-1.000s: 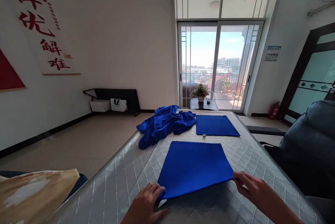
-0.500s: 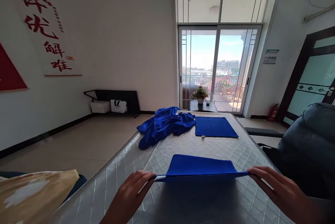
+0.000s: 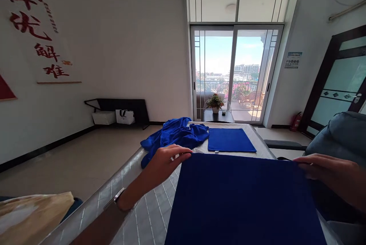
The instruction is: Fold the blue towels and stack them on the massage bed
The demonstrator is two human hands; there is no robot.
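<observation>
A square blue cloth (image 3: 243,199) hangs spread out in front of me, held up by its two upper corners. My left hand (image 3: 167,161) pinches the left corner between thumb and fingers, and a bracelet or watch shows on that wrist. At the opposite corner my right hand (image 3: 331,170) is closed on the cloth's edge, partly in shadow. Beyond it, a crumpled heap of blue cloths (image 3: 178,134) lies on the far left of the table. Beside the heap rests another blue cloth (image 3: 231,140), flat and square, with a small white tag at its near edge.
A silver quilted cover (image 3: 137,207) lies over the table. A dark armchair (image 3: 340,142) stands close on the right, and a tan patterned cushion or fabric (image 3: 37,214) at lower left. A plant (image 3: 215,102) on a small table stands before the glass doors.
Both hands have risen, lifting the cloth from near the tabletop, so its broad face now hangs toward me. The view has shifted slightly to the right.
</observation>
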